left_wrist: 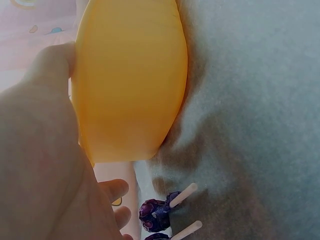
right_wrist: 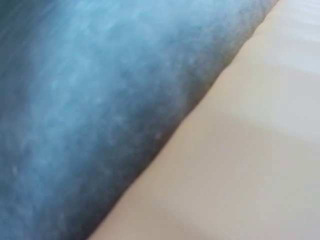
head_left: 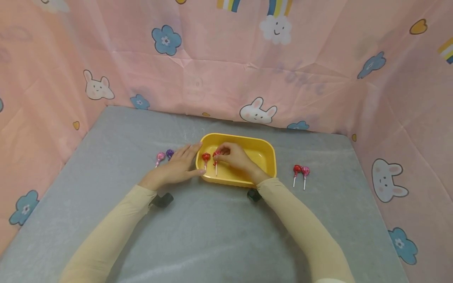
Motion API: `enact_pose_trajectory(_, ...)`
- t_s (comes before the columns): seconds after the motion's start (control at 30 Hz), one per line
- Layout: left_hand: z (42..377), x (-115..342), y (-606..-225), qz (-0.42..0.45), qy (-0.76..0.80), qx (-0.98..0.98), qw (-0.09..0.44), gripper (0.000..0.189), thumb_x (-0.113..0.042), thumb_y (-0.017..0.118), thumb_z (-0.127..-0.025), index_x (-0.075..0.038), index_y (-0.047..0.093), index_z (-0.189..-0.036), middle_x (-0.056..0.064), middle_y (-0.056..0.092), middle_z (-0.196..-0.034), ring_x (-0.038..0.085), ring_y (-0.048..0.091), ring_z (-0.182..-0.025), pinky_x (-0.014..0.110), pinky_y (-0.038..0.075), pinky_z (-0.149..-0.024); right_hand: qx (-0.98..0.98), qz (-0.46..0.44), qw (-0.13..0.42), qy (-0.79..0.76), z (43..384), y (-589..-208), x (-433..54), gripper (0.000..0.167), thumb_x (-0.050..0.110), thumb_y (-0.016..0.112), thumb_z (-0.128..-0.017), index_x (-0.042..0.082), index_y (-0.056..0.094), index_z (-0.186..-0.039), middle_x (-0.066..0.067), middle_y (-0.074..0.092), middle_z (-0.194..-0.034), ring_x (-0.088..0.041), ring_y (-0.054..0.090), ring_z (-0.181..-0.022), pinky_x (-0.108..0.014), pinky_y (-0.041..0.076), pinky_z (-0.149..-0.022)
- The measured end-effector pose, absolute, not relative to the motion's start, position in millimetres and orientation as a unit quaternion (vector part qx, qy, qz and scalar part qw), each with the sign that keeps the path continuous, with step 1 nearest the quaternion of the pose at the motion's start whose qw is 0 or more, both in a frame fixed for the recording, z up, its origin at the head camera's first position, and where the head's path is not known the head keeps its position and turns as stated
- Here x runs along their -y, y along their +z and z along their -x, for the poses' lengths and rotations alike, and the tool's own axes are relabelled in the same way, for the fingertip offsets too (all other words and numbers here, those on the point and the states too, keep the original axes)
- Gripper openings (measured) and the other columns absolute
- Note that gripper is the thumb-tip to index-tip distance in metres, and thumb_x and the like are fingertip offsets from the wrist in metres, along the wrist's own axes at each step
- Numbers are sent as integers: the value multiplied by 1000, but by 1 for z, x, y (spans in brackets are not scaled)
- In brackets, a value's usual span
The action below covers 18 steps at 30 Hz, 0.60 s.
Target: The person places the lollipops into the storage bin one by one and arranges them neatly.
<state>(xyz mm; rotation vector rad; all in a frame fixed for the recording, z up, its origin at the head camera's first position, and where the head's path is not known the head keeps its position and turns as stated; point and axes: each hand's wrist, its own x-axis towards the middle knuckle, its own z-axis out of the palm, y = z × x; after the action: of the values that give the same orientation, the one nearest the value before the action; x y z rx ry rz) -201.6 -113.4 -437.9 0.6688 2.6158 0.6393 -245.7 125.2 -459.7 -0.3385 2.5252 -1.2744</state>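
Note:
A yellow plastic basin (head_left: 244, 182) stands on the grey cloth. My left hand (head_left: 177, 167) rests against its left end, fingers extended and thumb on the rim; the left wrist view shows that thumb (left_wrist: 57, 57) at the basin's edge. Inside the basin, my right hand (head_left: 235, 156) pinches a red-wrapped lollipop (head_left: 216, 165) near its head, the white stick pointing toward me. Another red lollipop (head_left: 206, 157) lies just left of it in the basin. The right wrist view holds only a blurred sleeve (right_wrist: 235, 165) and cloth, so the fingers are hidden there.
Beyond the left hand lie a pink lollipop (head_left: 161, 156) and a purple lollipop (head_left: 170, 153), partly covered by it. To the basin's right, a red lollipop (head_left: 297, 169) and a pink lollipop (head_left: 306, 171) lie side by side. Pink printed curtains (head_left: 212, 78) enclose the table's back and sides.

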Motion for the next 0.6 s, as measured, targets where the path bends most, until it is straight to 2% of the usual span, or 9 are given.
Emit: enact_pose_trajectory(0.6, 201, 113, -438, -239, 231, -926, 180, 93, -60, 50, -96, -24, -7, -160, 6, 4, -169, 35, 0, -157, 58, 5, -126, -878, 121, 154, -436, 244, -460, -123, 21, 25, 73, -90, 10, 68, -104, -6, 62, -92, -20, 54, -85, -22, 46, -72)
